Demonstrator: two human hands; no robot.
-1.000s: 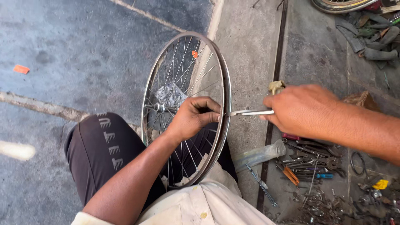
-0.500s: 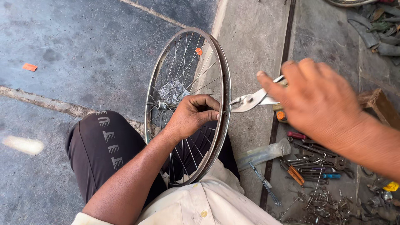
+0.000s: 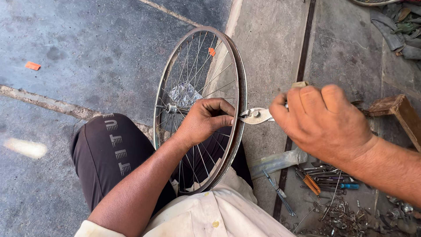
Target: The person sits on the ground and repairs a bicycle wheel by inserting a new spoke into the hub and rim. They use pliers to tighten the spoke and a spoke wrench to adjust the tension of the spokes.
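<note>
A bare spoked bicycle wheel [image 3: 174,66] stands upright between my knees. My left hand [image 3: 204,121] reaches through the spokes and grips them next to the right side of the rim. My right hand [image 3: 322,122] is closed around a flat metal spoke wrench [image 3: 256,116], whose head sits against the outside of the rim beside my left fingers. The wheel's hub and axle [image 3: 169,107] show to the left of my left hand.
Loose tools, spokes and small metal parts [image 3: 329,193] lie on the concrete at the lower right. A clear plastic bag [image 3: 276,161] lies by my knee. A wooden block [image 3: 397,109] sits at the right edge, rubber scraps [image 3: 401,28] at top right.
My right hand drew the wrench away from the rim, turned, and has now brought its head back against the rim. My left hand kept its grip on the spokes.
</note>
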